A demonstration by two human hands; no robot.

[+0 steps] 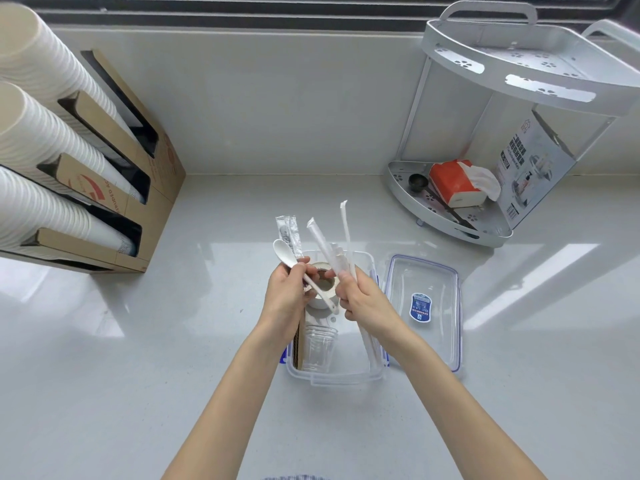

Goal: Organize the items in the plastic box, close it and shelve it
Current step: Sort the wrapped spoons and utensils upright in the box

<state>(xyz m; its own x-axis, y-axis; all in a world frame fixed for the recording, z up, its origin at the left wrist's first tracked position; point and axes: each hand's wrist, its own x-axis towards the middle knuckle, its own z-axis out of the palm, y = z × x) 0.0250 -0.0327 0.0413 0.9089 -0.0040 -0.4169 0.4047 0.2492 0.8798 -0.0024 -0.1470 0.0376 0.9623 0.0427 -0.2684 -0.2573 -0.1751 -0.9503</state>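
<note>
The plastic box (pixel 346 375) sits open on the white desk (pixel 138 375), and both hands hover just above its far half. The left hand (pixel 285 296) curls its fingers (pixel 304 268) around a white spoon (pixel 298 268) and a clear wrapped packet (pixel 289 235), both sticking up and away from the box. The spoon's handle slants down across a roll of tape (pixel 325 289) that lies inside the box. The right hand (pixel 363 299) pinches a bundle of wrapped straws (pixel 325 247) near their lower ends; the straws fan upward, the thinnest one (pixel 345 230) standing tallest.

Inside the box, nearer the person than the tape, lies a clear plastic cup (pixel 320 348) on its side, with a brown cardboard piece (pixel 298 344) along the box's left wall. More wrapped sticks (pixel 369 344) lie along the right wall, partly hidden under the right forearm.

Just right of the box, the lid (pixel 424 306) lies flat on the desk, a blue label on it. Beyond the lid, well apart from the box, stands a white corner shelf (pixel 485 81) holding a red tissue pack (pixel 450 183), a dark scoop (pixel 417 183) and a printed carton (pixel 530 168). Far to the left of the box, a cardboard holder (pixel 138 161) carries stacks of white paper cups (pixel 41 133).
</note>
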